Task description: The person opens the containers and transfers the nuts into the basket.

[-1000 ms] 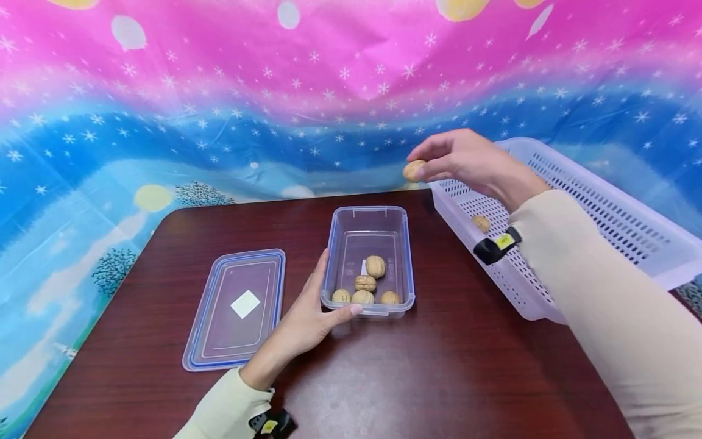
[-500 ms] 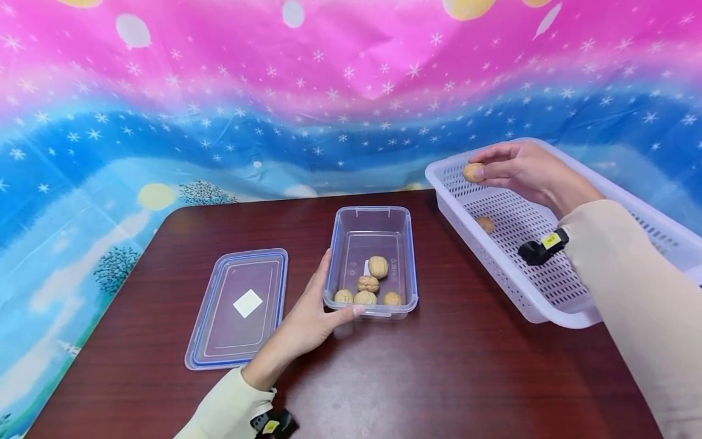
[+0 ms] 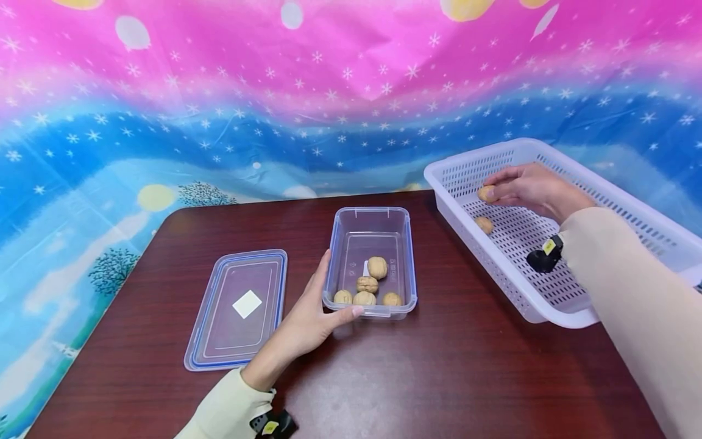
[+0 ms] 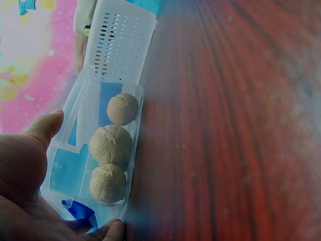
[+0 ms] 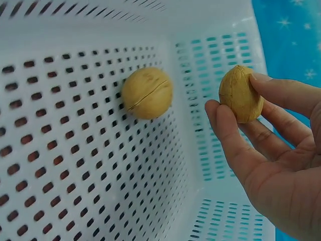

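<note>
My right hand [image 3: 534,186] pinches a walnut [image 5: 241,94] between thumb and fingertips, inside the lilac perforated basket [image 3: 526,314]. Another walnut [image 5: 147,93] lies on the basket's floor, near that hand. In the middle of the table stands a clear plastic container [image 3: 373,214] with a blue-edged rim. My left hand [image 3: 307,317] grips its near left corner, thumb over the front rim and fingers along the left side. Several walnuts [image 3: 377,267] rest inside the container, mostly toward its near end; three of them [image 4: 110,144] show through the wall in the left wrist view.
Left of the container, a clear lid [image 3: 230,335] with a blue seal and a white square label lies flat on the dark reddish table [image 3: 439,372]. A colourful patterned cloth [image 3: 247,91] hangs behind the table.
My right hand, holding the walnut, has moved right from beside the basket's left edge to over it, then down inside. The left hand and the container stay in place.
</note>
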Demonstrator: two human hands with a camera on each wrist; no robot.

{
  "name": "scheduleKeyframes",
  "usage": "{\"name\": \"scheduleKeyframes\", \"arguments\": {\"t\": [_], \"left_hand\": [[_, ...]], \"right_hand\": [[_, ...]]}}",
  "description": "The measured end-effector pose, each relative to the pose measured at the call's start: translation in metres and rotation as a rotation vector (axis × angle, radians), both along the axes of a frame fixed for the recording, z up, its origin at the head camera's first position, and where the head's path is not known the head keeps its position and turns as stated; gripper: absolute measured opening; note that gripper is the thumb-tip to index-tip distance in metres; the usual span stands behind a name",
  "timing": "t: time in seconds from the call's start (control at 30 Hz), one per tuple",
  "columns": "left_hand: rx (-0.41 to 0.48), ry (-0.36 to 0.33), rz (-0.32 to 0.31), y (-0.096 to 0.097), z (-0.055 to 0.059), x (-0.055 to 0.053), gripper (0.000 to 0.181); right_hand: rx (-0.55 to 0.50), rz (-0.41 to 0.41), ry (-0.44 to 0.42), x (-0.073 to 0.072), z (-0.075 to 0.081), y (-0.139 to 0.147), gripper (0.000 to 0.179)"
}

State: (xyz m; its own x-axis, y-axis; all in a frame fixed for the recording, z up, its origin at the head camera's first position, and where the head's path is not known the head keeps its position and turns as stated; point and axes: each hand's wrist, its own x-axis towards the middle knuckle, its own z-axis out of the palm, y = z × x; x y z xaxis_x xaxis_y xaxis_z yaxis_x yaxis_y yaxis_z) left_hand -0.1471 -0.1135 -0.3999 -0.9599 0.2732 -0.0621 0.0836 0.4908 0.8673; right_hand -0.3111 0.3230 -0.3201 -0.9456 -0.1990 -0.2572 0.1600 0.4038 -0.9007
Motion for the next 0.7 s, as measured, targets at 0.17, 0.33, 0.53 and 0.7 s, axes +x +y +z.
{"name": "scheduleKeyframes", "arguments": {"t": [0.17,0.33,0.53,0.7], "left_hand": [[-0.001,-0.001,0.003,-0.001,-0.001,0.000,0.115],[-0.001,-0.005,0.003,-0.001,-0.001,0.000,0.115],[0.004,-0.004,0.002,0.000,0.000,-0.001,0.115],[0.002,-0.006,0.004,0.000,0.000,-0.001,0.115]], "right_hand": [[0.104,0.025,0.022,-0.001,-0.007,-0.002,0.054],[0.226,0.036,0.027,-0.002,-0.012,-0.003,0.052],[0.295,0.043,0.025,-0.003,-0.017,-0.005,0.053],[0.326,0.069,0.043,-0.004,-0.022,-0.007,0.047]]}}
